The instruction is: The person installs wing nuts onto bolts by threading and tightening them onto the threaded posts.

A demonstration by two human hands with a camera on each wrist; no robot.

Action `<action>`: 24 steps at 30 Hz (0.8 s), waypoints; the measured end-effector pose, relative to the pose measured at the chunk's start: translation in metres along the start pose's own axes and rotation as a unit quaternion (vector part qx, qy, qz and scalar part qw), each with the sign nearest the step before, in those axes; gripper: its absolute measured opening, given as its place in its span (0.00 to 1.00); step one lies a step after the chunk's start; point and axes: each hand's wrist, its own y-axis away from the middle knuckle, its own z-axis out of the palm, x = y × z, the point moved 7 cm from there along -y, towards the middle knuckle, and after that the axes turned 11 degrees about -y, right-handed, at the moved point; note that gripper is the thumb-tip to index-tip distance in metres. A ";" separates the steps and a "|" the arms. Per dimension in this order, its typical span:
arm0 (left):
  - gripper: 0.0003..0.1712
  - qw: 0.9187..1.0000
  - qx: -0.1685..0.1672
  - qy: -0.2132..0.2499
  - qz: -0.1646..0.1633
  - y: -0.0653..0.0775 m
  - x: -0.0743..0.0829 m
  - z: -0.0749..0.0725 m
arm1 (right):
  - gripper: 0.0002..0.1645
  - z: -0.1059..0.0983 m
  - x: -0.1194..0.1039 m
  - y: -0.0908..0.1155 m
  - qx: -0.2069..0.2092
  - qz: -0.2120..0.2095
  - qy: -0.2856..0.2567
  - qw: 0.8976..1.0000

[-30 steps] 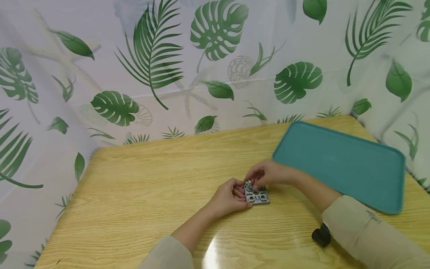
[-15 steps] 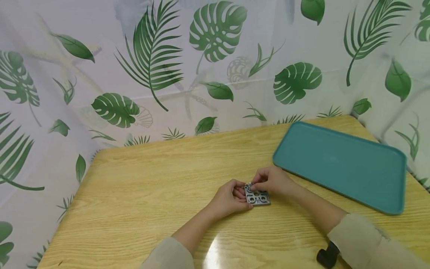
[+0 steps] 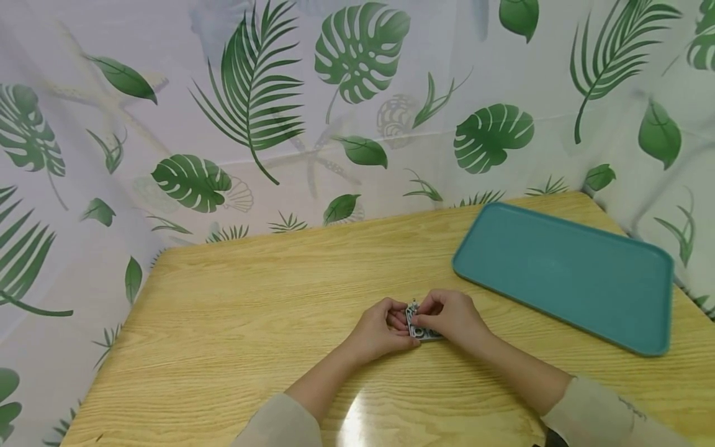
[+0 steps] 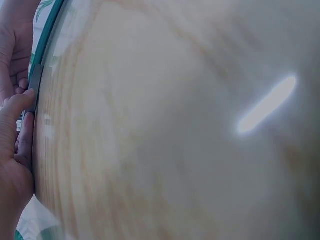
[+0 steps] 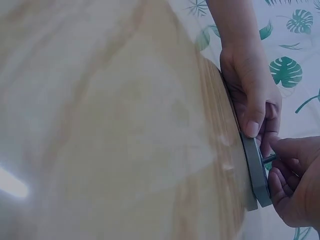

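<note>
On the light wooden table (image 3: 234, 323), teal rectangular plastic tray (image 3: 564, 279) lies right of the hands. Small grey square metal plate (image 3: 421, 331) lies flat mid-table, left hand (image 3: 380, 329) gripping its edge. Right hand (image 3: 452, 316) pinches a small pin (image 5: 268, 159), clear only in the right wrist view.

Even, bright light fell from above, a glare patch shone on the counter (image 3: 357, 428) just below the hands, and both wrist views were blurred.
</note>
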 end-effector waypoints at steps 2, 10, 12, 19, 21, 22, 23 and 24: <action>0.35 1.000 0.001 -0.001 0.002 0.000 0.000 0.000 | 0.08 0.000 0.001 0.000 -0.012 0.006 -0.002 1.000; 0.35 1.000 0.003 0.004 0.006 -0.001 -0.001 0.002 | 0.17 -0.004 0.014 -0.020 -0.099 0.040 -0.022 0.994; 0.36 1.000 0.003 0.004 0.005 0.000 -0.001 0.002 | 0.20 -0.003 0.015 -0.028 -0.140 0.027 -0.037 0.989; 0.35 1.000 -0.001 0.001 0.000 0.000 -0.003 0.001 | 0.20 0.008 0.014 -0.045 -0.279 -0.003 -0.059 0.958; 0.35 1.000 0.000 0.000 0.001 0.000 -0.003 0.001 | 0.17 0.009 0.013 -0.046 -0.287 -0.006 -0.053 0.957; 0.35 1.000 0.000 -0.001 0.003 0.000 -0.002 0.001 | 0.15 0.009 0.013 -0.046 -0.284 -0.007 -0.049 0.958; 0.35 1.000 -0.001 -0.002 0.004 -0.001 -0.002 0.001 | 0.14 0.008 0.013 -0.046 -0.277 -0.007 -0.043 0.960; 0.35 1.000 -0.001 -0.003 0.005 -0.001 -0.001 0.000 | 0.12 0.007 0.013 -0.046 -0.267 -0.006 -0.038 0.963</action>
